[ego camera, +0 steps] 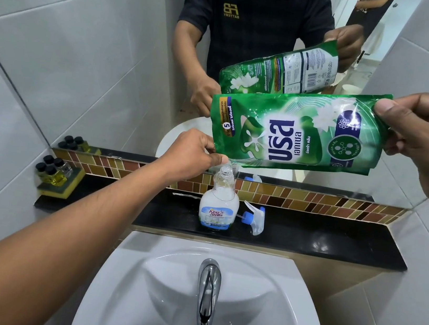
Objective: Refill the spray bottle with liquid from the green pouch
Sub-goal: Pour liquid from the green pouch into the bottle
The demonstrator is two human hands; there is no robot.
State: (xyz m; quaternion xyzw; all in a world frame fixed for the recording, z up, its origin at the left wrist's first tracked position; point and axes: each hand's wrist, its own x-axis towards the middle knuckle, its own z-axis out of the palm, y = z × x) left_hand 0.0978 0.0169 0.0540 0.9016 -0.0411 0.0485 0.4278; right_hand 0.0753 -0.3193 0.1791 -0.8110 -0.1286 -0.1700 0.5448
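Note:
A clear spray bottle (219, 204) with a blue-and-white label stands uncapped on the black ledge (334, 240) behind the sink. It holds white liquid in its lower half. The green pouch (295, 131) is tipped sideways above it, its lower left corner right over the bottle's open neck. My left hand (193, 156) pinches that pouring corner beside the neck. My right hand (428, 142) grips the pouch's raised bottom end at the right. The bottle's white and blue trigger head (253, 218) lies on the ledge just right of the bottle.
A white sink (284, 304) with a chrome tap (207, 293) sits below the ledge. Small black-capped bottles (53, 170) on a yellow sponge stand at the ledge's left end. A mirror (113, 51) behind reflects a person and the pouch. Tiled walls close in on both sides.

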